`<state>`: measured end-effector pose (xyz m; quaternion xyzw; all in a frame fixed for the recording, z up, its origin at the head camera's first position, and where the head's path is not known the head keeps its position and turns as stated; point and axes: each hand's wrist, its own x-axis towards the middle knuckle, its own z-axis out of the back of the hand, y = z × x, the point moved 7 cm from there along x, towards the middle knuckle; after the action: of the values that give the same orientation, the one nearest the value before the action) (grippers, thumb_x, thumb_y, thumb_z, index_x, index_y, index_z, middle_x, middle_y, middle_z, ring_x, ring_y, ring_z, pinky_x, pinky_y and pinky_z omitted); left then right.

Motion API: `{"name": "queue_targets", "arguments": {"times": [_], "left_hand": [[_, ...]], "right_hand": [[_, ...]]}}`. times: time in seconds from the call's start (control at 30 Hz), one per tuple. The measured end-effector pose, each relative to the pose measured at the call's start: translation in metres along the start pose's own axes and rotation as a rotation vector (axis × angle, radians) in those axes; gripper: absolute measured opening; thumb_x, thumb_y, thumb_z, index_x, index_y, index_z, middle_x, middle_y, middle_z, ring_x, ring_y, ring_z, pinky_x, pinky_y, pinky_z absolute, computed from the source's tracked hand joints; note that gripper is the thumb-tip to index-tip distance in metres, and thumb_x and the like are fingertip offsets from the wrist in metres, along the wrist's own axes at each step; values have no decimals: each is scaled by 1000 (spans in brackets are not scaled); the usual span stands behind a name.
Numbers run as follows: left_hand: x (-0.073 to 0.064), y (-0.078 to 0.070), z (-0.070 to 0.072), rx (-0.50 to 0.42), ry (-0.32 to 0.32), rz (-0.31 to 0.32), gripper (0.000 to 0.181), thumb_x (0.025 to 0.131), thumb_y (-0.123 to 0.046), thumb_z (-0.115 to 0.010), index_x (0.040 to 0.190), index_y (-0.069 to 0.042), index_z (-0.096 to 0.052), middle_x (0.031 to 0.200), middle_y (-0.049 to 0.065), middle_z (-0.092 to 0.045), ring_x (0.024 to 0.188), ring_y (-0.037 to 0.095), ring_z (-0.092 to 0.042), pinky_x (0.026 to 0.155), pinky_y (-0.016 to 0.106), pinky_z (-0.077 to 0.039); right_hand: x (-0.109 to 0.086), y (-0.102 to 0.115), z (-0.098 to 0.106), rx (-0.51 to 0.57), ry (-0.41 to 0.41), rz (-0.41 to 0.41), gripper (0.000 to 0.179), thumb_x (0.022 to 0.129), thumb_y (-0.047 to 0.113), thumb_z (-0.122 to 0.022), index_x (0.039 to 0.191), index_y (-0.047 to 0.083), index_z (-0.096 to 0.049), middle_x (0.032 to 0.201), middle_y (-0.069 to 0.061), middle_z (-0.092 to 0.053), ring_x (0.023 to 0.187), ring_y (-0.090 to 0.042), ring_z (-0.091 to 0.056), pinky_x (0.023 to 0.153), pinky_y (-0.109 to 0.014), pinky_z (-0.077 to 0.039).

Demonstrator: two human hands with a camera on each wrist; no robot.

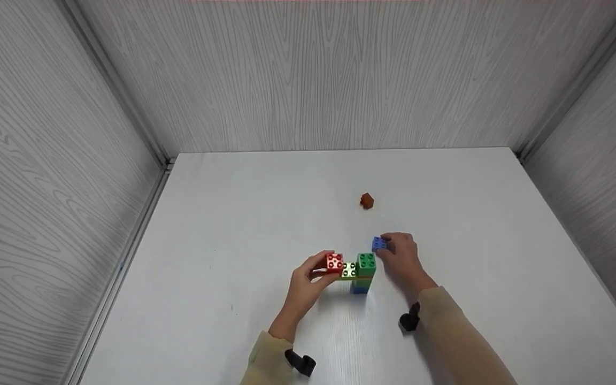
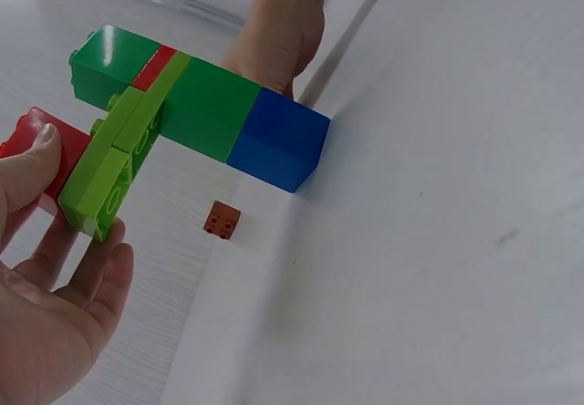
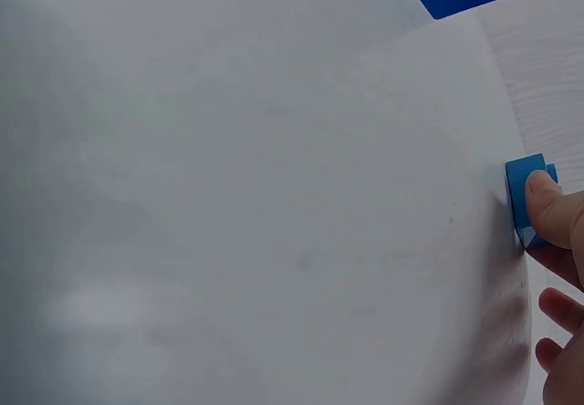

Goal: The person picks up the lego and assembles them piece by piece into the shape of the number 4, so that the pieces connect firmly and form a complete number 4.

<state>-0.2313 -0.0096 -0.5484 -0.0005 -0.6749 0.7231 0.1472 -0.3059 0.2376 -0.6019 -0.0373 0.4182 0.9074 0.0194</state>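
My left hand (image 1: pixel 303 286) holds the side arm of a block stack, its thumb on a red brick (image 2: pixel 68 154) and its fingers curled below the lime-green brick (image 2: pixel 96 181). That lime brick juts sideways from a column with a dark blue brick (image 2: pixel 278 140) at its foot, a green brick (image 2: pixel 205 109) above it, a thin red strip and another green brick (image 1: pixel 366 261) on top. Whether the column touches the table cannot be told. Just right of it, my right hand (image 1: pixel 405 262) pinches a small lighter blue brick (image 3: pixel 522 186) between thumb and fingers, at the tabletop.
A brown-orange brick (image 1: pixel 367 201) lies alone on the white table (image 1: pixel 249 203), farther back than both hands. Grey wood-grain panels (image 1: pixel 308 75) enclose the table at the back and both sides. Black wrist mounts (image 1: pixel 408 320) sit at both cuffs.
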Motion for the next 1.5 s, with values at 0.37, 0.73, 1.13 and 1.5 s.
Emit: {"name": "queue_targets", "arguments": {"times": [0.37,0.73,1.13,1.5], "left_hand": [[0,-1,1,-22,-2,-13,47,83,-17,-71,127,-15,-56,120,-2,-58,108,16,-54,89,32,-46],[0,-1,-1,5,-6,-11,49,83,-14,-70,129,-9,-54,122,1,-57,109,18,-54,89,32,-46],[-2,-16,-2,64,1,-45,47,84,-11,-69,128,-5,-54,118,4,-58,107,19,-55,87,32,-47],[-5,-41,-1,66,15,-39,46,84,-5,-67,127,-1,-53,117,10,-58,107,23,-55,88,38,-46]], "right_hand": [[-7,30,10,65,-81,158,37,88,17,-64,123,5,-56,118,-10,-55,116,-25,-40,101,-45,-32],[-25,43,15,143,-113,242,38,87,17,-67,121,4,-57,115,-10,-56,109,-25,-51,96,-48,-38],[-49,62,30,232,-145,337,38,83,17,-70,117,4,-60,110,-6,-58,102,-21,-55,92,-47,-42],[-71,82,47,233,-204,399,35,83,14,-70,116,5,-61,109,-4,-58,99,-15,-55,90,-34,-46]]}}
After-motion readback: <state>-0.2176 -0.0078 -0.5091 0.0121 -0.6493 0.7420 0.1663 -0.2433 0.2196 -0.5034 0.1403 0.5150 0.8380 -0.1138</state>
